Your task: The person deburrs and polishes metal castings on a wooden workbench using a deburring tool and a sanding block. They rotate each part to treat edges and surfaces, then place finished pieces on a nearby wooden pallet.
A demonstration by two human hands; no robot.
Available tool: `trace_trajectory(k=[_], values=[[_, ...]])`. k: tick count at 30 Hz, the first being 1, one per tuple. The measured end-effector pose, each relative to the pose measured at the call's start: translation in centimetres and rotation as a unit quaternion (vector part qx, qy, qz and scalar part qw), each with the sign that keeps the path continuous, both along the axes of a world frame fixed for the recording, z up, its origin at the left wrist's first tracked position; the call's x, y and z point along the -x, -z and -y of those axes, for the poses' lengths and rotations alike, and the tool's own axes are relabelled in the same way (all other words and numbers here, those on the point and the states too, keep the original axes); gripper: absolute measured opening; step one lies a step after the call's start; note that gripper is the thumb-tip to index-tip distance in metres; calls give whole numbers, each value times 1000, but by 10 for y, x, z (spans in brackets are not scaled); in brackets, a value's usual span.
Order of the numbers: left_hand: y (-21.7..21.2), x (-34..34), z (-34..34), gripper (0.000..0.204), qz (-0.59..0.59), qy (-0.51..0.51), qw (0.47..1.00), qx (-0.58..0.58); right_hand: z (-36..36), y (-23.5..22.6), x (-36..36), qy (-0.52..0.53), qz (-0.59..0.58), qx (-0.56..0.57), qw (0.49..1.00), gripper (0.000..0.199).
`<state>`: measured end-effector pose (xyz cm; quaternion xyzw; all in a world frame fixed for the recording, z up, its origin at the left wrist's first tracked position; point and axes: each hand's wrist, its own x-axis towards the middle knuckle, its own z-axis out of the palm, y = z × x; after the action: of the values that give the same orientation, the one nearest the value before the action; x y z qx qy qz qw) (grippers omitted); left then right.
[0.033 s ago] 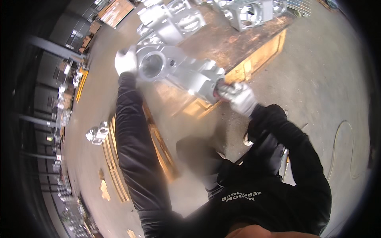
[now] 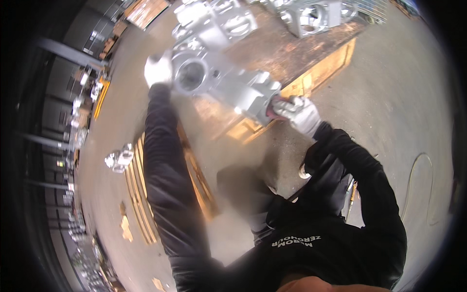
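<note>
A large silver metal casting (image 2: 233, 90), with a round bore at its left end and a blocky right end, lies at a slant over the near edge of a wooden workbench (image 2: 292, 53). My left hand (image 2: 158, 71), in a white glove, grips the casting's left end beside the bore; glare washes out its fingers. At the other end my right hand (image 2: 304, 116), also gloved in white, is closed around a dark red piece (image 2: 276, 108) pressed against the casting's end face. Its exact kind is unclear, mostly hidden by the fingers.
More silver castings (image 2: 209, 24) stand behind, with another group (image 2: 311, 17) at the far right of the bench. On the floor to the left lie wooden slats (image 2: 138, 194) with small metal parts (image 2: 119, 158) at their end. A thin hose (image 2: 413, 165) curves across the floor at right.
My right hand and the red piece have shifted slightly right. The casting, bench and left hand sit a little further right in the picture; both hands keep their hold.
</note>
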<state>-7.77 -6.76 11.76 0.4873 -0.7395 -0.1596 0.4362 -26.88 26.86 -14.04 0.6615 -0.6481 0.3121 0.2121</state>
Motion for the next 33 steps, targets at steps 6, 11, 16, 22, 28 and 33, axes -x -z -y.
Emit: trace_trajectory(k=[6,11,16,22,28,33], values=[[-6,-5,-19,69,35,-31,999,16,13,-6,-27,-77,532,26,843,26],[-15,-7,-33,70,46,-10,998,-43,6,-28,-35,-146,870,-49,468,31],[-11,-6,-28,67,32,-8,999,-8,-1,-25,-29,-17,81,58,995,39],[-7,-5,-20,67,45,1,999,-5,9,-4,33,-8,-146,-9,989,57],[-12,-10,-30,76,36,12,999,-34,-27,30,1,-68,440,-96,890,52],[-15,-8,-34,70,15,9,999,-38,-32,-81,12,24,402,13,915,44]])
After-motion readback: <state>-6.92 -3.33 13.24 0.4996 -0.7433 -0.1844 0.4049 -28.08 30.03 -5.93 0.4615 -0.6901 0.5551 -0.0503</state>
